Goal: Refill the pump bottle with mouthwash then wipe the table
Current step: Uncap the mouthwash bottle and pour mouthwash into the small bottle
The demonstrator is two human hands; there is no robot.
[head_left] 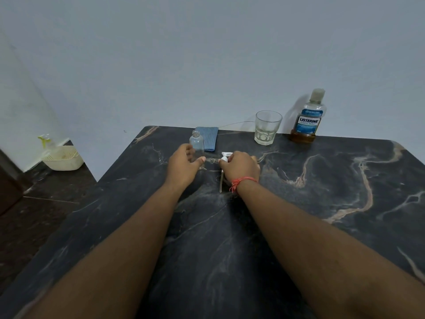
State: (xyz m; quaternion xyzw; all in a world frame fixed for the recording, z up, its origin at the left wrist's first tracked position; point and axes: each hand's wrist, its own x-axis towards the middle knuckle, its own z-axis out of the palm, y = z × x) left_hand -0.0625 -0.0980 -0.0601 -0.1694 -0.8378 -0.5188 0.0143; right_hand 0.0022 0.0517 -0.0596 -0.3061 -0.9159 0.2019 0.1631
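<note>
Left grip (184, 165) holds bottle (197, 146) — seemingly.

Plain pale blue-grey wall (207, 54) ahead of me, white section (20, 107) at left. Dark marble-look table (322, 215) with tan veins butts against it. Dark speckled floor (34, 215) left, cream basket (64, 158) there holding a spray bottle (46, 140). Dim, even light.

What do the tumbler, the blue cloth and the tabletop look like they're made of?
The tumbler looks like clear glass: see-through, with a thick faceted base. The blue cloth seems a ribbed woven or microfibre fabric, matte and folded flat. The table appears to be dark polished stone or a marble-look laminate, with pale veins and a soft sheen; which one, I cannot tell.
</note>
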